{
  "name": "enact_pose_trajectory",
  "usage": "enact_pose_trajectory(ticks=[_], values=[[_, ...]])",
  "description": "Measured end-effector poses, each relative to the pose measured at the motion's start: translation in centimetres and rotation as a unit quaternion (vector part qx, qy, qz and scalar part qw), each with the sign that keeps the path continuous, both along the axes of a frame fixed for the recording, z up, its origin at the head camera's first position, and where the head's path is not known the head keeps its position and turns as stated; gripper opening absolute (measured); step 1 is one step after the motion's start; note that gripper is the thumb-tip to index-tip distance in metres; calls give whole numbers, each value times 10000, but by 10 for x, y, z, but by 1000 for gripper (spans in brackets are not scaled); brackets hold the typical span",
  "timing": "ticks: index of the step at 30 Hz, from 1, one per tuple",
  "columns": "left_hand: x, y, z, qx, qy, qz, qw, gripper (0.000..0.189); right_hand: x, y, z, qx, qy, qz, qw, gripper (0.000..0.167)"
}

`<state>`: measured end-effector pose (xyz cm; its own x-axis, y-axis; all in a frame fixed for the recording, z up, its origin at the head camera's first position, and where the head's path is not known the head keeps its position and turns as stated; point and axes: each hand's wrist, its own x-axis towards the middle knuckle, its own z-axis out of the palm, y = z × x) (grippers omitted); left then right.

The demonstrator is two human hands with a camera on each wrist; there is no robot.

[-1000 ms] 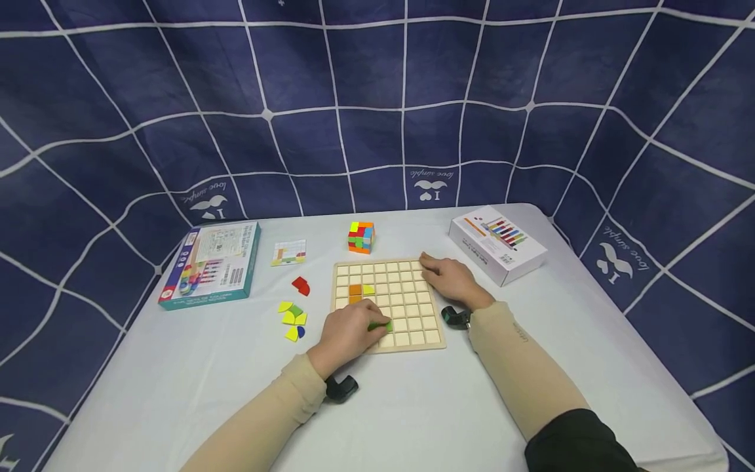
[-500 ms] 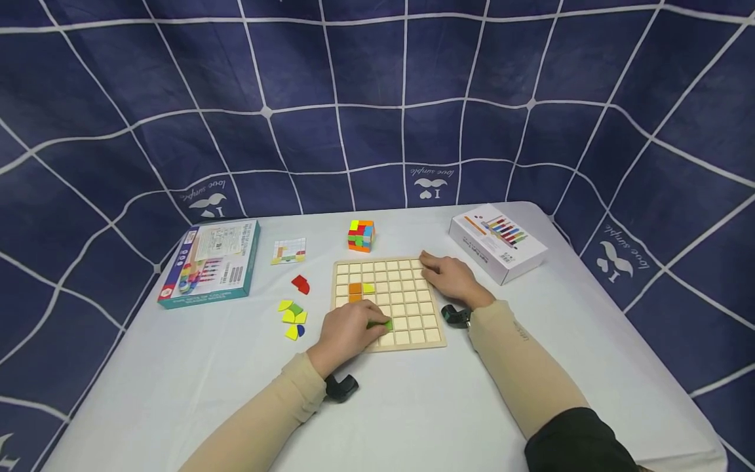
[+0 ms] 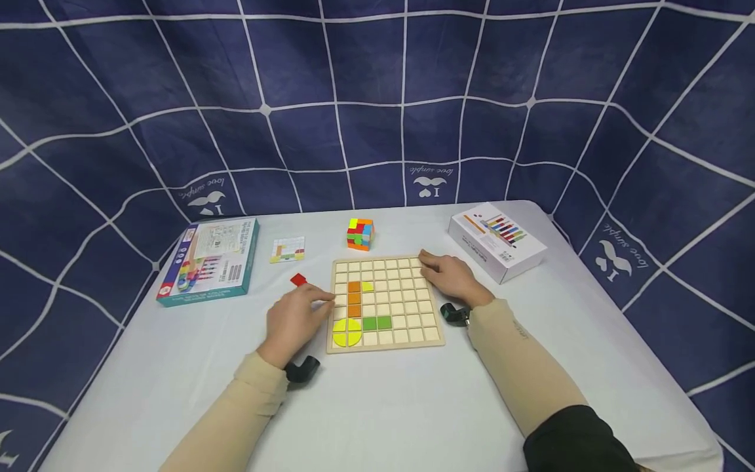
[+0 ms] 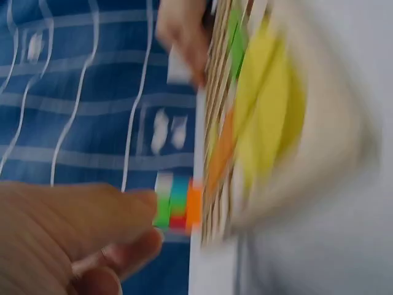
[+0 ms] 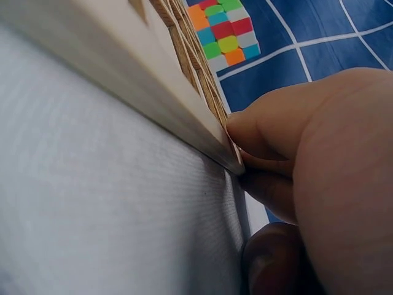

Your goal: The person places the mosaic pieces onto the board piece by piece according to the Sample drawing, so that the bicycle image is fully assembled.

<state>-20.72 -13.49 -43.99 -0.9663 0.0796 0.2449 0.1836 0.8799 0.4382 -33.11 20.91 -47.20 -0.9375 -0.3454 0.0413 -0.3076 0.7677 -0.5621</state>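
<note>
A wooden grid board lies on the white cloth in the head view. Set in its cells are a column of orange tiles, a yellow tile, two green tiles and yellow quarter-circle tiles forming a disc. My left hand is just left of the board, holding nothing, its fingers loosely bent. A red tile shows beyond its fingers; the hand covers the spot of the other loose pieces. My right hand pinches the board's right edge near the far corner, thumb on top.
A puzzle cube stands behind the board. A small pattern card and a teal-sided box lie at the back left. A white box sits at the back right, close beyond my right hand.
My left hand has let go of a green tile, leaving it in the board, and moved left off the board. The yellow disc is uncovered. My right hand stays at the edge.
</note>
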Motion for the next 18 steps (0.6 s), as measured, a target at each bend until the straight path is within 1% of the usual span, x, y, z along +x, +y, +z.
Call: enact_pose_trajectory(ticks=[2,4,6,8,10,13,15,18], values=[[-1,-25,1,-35,-213,380,9990,17,0,-2,0,8,-4,23,10000,52],[-1,-46,-2,-83,-465,673,9966,17,0,-3,1,24,-27,24,10000,52],[0,-62,-4,-84,-704,861,9938,18,0,-3,1,44,-38,15,10000,52],[2,-73,-7,-101,-873,970,9914,19,0,-3,1,61,-39,-28,10000,52],[3,-80,-10,-52,-966,1020,9901,20,-1,-3,1,99,-25,-61,9999,52],[3,-83,-12,-46,-982,1044,9897,19,-1,-2,0,122,-19,-84,9999,52],[3,-82,-12,-50,-920,1046,9902,19,-1,-2,0,125,-22,-69,9999,53],[2,-79,-13,-119,-735,977,9924,22,-1,-1,0,111,-23,-66,9999,52]])
